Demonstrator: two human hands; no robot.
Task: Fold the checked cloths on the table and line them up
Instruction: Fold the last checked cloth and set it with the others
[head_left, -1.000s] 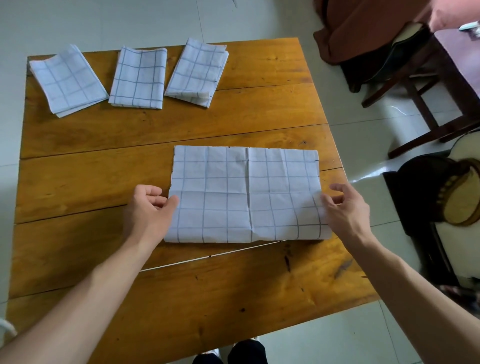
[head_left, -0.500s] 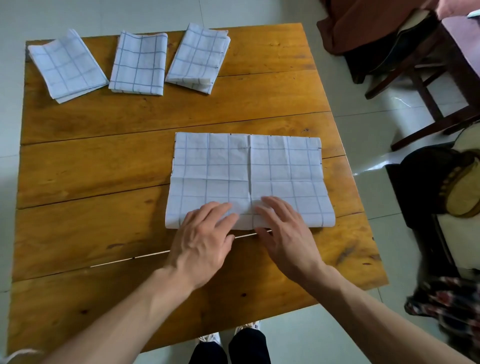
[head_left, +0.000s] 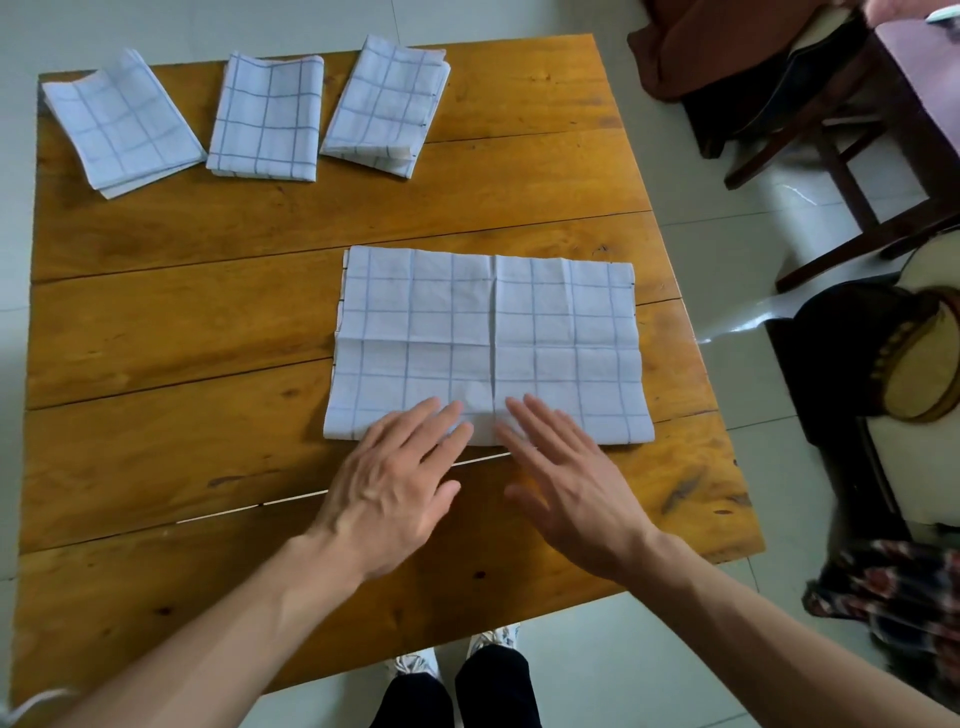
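A person is standing at a wooden tabletop (head_left: 156, 332) and is looking down at both hands. In the middle of the tabletop a large checked cloth (head_left: 488, 343) is lying flat as a wide rectangle, white with thin blue lines. A vertical crease is running down its centre and a horizontal crease is crossing it a little below the middle.

The left hand (head_left: 389, 483) is lying palm down with the fingers (head_left: 431, 415) stretched out and slightly spread; the fingertips are resting over the near edge of the large checked cloth, just left of the vertical crease. The right hand (head_left: 566, 488) is also flat and released, its fingers reaching onto the same near edge just right of the crease. Neither hand is making a grip on anything. The right hand looks a little blurred, so it is hard to tell if its palm is touching the wood or hovering just above it.

Along the far edge of the tabletop three folded checked cloths are lying in a row. The left folded cloth (head_left: 122, 124) is turned at an angle and is almost touching the middle folded cloth (head_left: 265, 117), which is lying nearly straight. The right folded cloth (head_left: 387, 106) is tilted the other way and is sitting just beside the middle one.

To the right of the tabletop, dark wooden chairs (head_left: 883, 130) are standing on the pale tiled floor (head_left: 727, 249). Below the near edge the person's shoes (head_left: 415, 665) are showing.
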